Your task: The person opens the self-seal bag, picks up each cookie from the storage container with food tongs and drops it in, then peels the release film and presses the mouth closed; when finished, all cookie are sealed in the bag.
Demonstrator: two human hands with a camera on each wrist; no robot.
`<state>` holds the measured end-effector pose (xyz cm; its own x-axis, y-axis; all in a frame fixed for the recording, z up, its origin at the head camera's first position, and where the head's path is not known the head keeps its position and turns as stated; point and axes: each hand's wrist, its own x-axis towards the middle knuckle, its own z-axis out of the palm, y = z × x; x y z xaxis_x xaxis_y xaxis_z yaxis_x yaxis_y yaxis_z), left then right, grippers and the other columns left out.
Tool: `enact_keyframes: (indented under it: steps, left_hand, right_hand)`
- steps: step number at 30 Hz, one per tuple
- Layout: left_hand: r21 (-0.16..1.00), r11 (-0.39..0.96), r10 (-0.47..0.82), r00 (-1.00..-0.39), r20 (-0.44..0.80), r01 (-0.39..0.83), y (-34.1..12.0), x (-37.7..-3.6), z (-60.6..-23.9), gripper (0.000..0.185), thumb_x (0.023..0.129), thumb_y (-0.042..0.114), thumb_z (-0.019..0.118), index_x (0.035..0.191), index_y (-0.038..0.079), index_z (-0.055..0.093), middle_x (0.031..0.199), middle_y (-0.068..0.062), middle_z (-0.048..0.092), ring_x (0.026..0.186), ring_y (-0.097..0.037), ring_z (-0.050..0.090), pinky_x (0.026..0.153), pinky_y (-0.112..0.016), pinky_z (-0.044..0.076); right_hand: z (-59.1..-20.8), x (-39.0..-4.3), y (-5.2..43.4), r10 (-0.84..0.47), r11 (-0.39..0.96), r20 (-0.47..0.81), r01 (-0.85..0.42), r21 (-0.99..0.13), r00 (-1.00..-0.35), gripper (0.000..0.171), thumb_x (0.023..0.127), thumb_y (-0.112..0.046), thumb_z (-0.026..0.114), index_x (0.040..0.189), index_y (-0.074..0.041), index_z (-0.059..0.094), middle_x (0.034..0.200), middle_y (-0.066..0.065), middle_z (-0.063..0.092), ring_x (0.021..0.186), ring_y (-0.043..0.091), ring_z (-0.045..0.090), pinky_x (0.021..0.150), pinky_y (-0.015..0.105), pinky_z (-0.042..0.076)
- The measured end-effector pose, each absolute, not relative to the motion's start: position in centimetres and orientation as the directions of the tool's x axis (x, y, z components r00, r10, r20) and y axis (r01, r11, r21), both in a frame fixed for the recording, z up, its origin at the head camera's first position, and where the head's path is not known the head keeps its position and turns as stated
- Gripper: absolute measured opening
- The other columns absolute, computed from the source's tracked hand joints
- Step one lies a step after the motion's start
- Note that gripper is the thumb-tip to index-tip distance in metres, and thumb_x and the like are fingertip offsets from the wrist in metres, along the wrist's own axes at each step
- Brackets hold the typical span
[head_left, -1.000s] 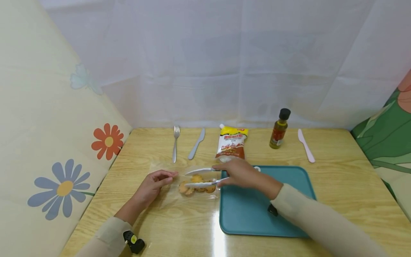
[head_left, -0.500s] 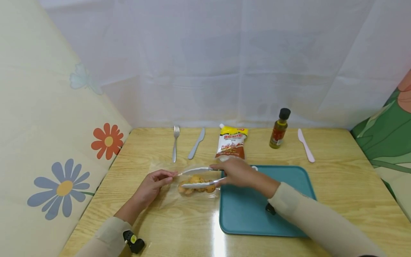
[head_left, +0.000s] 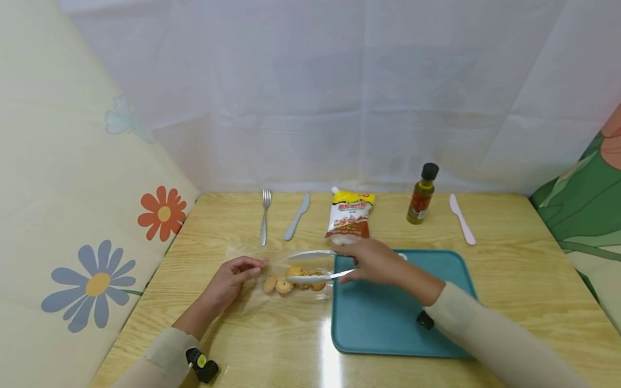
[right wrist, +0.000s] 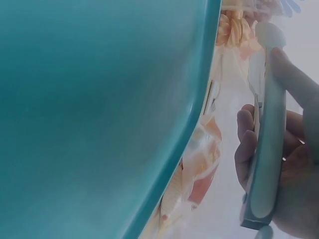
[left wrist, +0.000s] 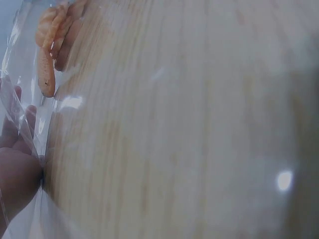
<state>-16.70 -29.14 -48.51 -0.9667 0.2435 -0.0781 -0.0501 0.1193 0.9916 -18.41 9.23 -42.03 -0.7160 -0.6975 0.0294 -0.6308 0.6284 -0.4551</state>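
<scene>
Gripping the tongs over the left side of the tray, the right hand is aiming their length leftward; cookies are lying left of the tray, nearer the left hand, which is pinching their clear bag.

Fork, grey knife, bottle, pink knife.

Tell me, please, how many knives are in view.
2: the grey knife lies between the fork and the pouch; the pink knife lies right of the bottle.
</scene>
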Motion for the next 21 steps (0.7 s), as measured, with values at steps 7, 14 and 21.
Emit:
enact_keyframes:
  steps: [7, 14, 21]
  left_hand:
    - [0.989, 0.139, 0.233, -0.969, -0.085, -0.053, -29.1, -16.7, -48.5, 0.034, 0.101, 0.012, 0.067, 0.119, -0.017, 0.061, 0.123, 0.002, 0.074, 0.117, -0.003, 0.064, 0.096, -0.019, 0.05]
    - [0.988, 0.143, 0.228, -0.97, -0.085, -0.053, -29.1, -16.7, -48.5, 0.034, 0.101, 0.012, 0.067, 0.119, -0.017, 0.061, 0.121, 0.004, 0.075, 0.117, -0.003, 0.064, 0.096, -0.019, 0.05]
    - [0.988, 0.145, 0.222, -0.971, -0.085, -0.053, -29.0, -16.6, -48.5, 0.034, 0.101, 0.011, 0.067, 0.118, -0.017, 0.061, 0.12, 0.006, 0.075, 0.116, -0.003, 0.064, 0.096, -0.018, 0.05]
  right_hand:
    - [-42.3, -17.5, 11.7, -0.654, 0.65, 0.017, -0.574, -0.498, -0.756, 0.07, 0.087, -0.037, 0.083, 0.147, -0.011, 0.059, 0.139, 0.011, 0.065, 0.084, 0.011, 0.064, 0.073, 0.03, 0.052]
    - [-42.9, -16.3, 14.5, -0.612, 0.679, -0.007, -0.52, -0.519, -0.791, 0.069, 0.088, -0.037, 0.082, 0.147, -0.009, 0.058, 0.083, -0.007, 0.059, 0.069, 0.007, 0.047, 0.058, 0.025, 0.04]
    - [-43.5, -14.7, 17.6, -0.56, 0.7, -0.005, -0.469, -0.539, -0.829, 0.07, 0.088, -0.037, 0.082, 0.146, -0.005, 0.057, 0.085, -0.006, 0.058, 0.07, 0.007, 0.046, 0.06, 0.026, 0.037]
